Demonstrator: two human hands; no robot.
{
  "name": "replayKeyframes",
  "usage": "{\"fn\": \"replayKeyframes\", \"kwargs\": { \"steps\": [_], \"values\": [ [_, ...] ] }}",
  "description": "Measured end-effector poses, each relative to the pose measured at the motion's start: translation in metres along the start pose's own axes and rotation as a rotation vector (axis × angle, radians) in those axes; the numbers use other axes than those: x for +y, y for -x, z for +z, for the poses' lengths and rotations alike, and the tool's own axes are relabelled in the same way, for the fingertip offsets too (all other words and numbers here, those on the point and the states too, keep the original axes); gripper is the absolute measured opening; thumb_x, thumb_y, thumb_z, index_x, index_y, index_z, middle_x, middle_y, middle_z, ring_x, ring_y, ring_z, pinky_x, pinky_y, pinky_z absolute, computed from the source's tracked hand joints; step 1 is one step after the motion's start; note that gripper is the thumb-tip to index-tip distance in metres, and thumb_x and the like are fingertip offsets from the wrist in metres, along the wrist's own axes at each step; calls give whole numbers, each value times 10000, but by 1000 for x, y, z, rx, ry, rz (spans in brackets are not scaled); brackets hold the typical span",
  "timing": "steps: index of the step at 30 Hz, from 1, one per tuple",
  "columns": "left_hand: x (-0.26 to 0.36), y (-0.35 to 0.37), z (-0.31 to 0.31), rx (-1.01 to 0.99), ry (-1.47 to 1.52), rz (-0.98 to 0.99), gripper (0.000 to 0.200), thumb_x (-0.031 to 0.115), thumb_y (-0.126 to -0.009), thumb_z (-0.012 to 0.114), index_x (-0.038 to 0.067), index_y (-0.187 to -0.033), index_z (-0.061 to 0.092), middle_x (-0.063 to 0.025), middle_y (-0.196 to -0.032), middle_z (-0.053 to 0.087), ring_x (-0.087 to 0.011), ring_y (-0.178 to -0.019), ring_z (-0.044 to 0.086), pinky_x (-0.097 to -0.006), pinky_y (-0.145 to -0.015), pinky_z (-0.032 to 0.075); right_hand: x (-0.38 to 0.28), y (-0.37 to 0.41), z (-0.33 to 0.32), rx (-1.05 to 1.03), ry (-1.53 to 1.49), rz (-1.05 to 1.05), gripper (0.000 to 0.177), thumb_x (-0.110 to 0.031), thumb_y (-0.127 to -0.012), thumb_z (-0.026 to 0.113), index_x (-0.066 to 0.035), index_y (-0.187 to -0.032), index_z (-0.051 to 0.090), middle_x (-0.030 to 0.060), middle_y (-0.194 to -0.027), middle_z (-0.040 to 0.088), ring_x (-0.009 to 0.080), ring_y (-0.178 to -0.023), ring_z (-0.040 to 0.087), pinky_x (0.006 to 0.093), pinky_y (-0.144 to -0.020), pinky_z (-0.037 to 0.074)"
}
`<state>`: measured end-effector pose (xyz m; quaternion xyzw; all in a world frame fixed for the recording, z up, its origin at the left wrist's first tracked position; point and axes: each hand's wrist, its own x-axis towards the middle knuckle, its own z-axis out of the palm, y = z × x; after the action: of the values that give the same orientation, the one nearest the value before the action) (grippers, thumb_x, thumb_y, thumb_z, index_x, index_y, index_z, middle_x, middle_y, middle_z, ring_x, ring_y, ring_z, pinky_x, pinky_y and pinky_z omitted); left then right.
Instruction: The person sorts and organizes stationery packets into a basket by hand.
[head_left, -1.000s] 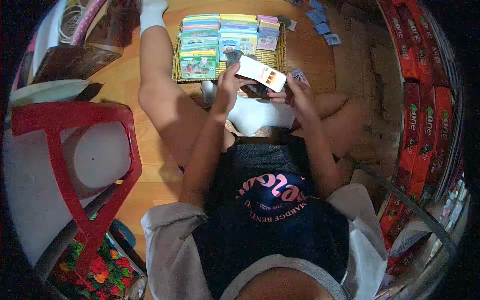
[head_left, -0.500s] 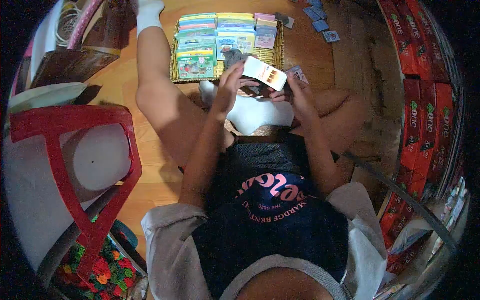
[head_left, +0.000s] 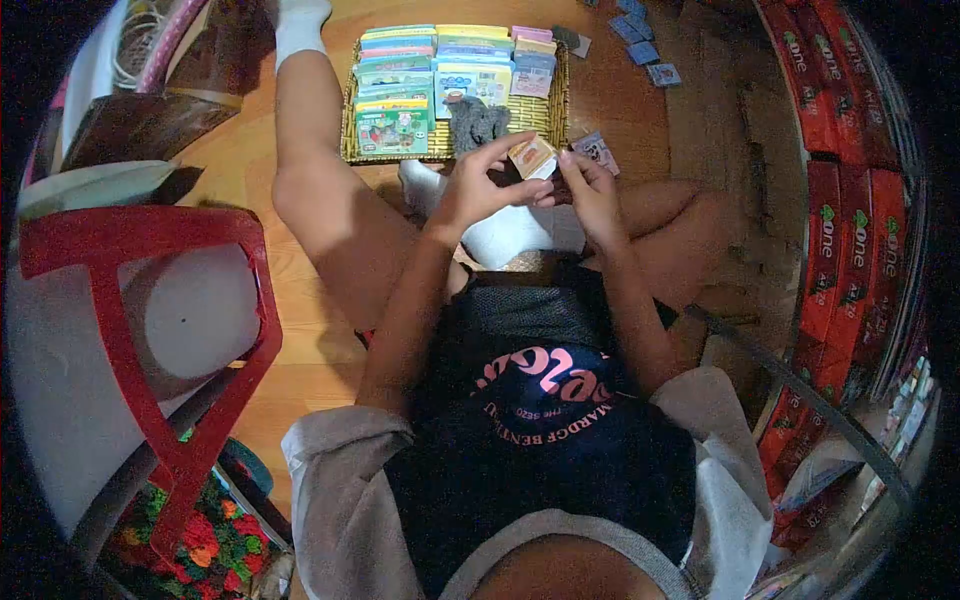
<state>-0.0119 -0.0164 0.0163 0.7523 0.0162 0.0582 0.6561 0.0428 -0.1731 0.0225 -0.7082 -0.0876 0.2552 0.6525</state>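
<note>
A small white and orange box (head_left: 534,157) is held above my white-socked foot (head_left: 515,235), one printed face turned up. My left hand (head_left: 483,185) grips it from the left, thumb below and fingers above. The fingers of my right hand (head_left: 592,190) pinch at its right edge. Just beyond my hands, a wicker basket (head_left: 390,157) holds rows of colourful flat packets (head_left: 392,128) standing upright. A grey fuzzy item (head_left: 477,125) lies in its near right part. Beside the basket, a small printed card or packet (head_left: 597,152) rests on the floor.
Several blue cards (head_left: 640,52) lie on the floor at the back right. Red paper packs (head_left: 840,240) are stacked along the right side. A red and white chair-like frame (head_left: 180,300) stands at the left, above red and green crocheted-looking pieces (head_left: 205,540).
The box has turned from lying lengthwise between both hands to a shorter, tilted view. My left hand has shifted right around it, and my right fingers have moved to its edge.
</note>
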Motion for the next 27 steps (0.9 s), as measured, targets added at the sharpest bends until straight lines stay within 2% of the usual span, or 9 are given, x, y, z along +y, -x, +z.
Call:
{"fn": "replayKeyframes", "kwargs": {
  "steps": [7, 10, 12, 13, 15, 17, 19, 23, 27],
  "values": [
    [-10, -1, 2, 44, 170, 48, 454, 137, -688, 658, 10, -1093, 497, -127, -963, 576, -167, -821, 573, -279, -728, 455, -11, 3, 2, -60, -176, 68, 294, -249, -850, 461, 19, -848, 582, 42, -729, 588, 89, -628, 524, 221, -559, 437],
    [-3, -2, -1, 111, 409, 76, 402, 102, -735, 599, -27, -1095, 475, -143, -984, 558, -183, -815, 572, -272, -737, 453, 8, -4, -2, 55, -33, -31, 278, -232, -845, 472, 24, -865, 578, 51, -737, 588, 93, -620, 533, 212, -529, 444],
    [5, 1, -9, 167, 475, -238, 332, 131, -794, 509, -67, -1056, 467, -142, -981, 546, -200, -816, 569, -285, -741, 459, 11, -5, -4, 62, -70, -9, 277, -231, -843, 475, 24, -880, 576, 51, -741, 588, 95, -624, 535, 216, -536, 449],
    [-1, 1, -11, 167, 474, -239, 332, 131, -794, 509, -67, -1056, 467, -142, -981, 546, -200, -816, 569, -285, -741, 459, 10, -5, -3, 70, -107, 13, 277, -229, -842, 478, 25, -895, 575, 52, -745, 587, 97, -629, 538, 219, -543, 454],
    [-12, -4, -12, 170, 712, -172, 437, 287, -838, 353, -82, -1053, 450, -188, -1018, 523, -281, -842, 561, -369, -732, 460, -5, 0, -1, 51, -172, 66, 280, -231, -839, 483, 24, -908, 574, 51, -759, 589, 98, -634, 541, 221, -555, 455],
    [-13, -7, -12, 190, 906, -166, 395, 266, -849, 344, -69, -1033, 445, -156, -941, 546, -265, -838, 560, -363, -708, 462, -3, -1, -2, 33, -238, 120, 283, -233, -836, 488, 23, -921, 573, 51, -773, 591, 100, -638, 544, 222, -567, 456],
    [-10, -7, -13, 248, 1023, -278, 450, 325, -857, 290, -42, -1084, 416, -175, -963, 541, -291, -864, 548, -390, -737, 434, 12, -8, -7, 110, -40, 13, 300, -250, -829, 498, 22, -930, 574, 65, -802, 596, 110, -644, 553, 228, -579, 458],
    [3, -6, -13, 165, 988, -256, 495, 367, -862, 243, -30, -1120, 389, -187, -1011, 525, -295, -905, 532, -401, -772, 411, 7, -4, -7, 77, -222, 90, 313, -262, -825, 504, 23, -932, 574, 72, -816, 600, 121, -687, 559, 239, -618, 452],
    [9, -8, -11, 202, 997, -268, 515, 384, -863, 229, -21, -1150, 367, -194, -1066, 498, -287, -927, 525, -399, -765, 415, 5, -5, -8, 153, -13, 47, 283, -234, -829, 499, 19, -938, 565, 78, -810, 596, 136, -730, 557, 245, -684, 450]
  ]
}}
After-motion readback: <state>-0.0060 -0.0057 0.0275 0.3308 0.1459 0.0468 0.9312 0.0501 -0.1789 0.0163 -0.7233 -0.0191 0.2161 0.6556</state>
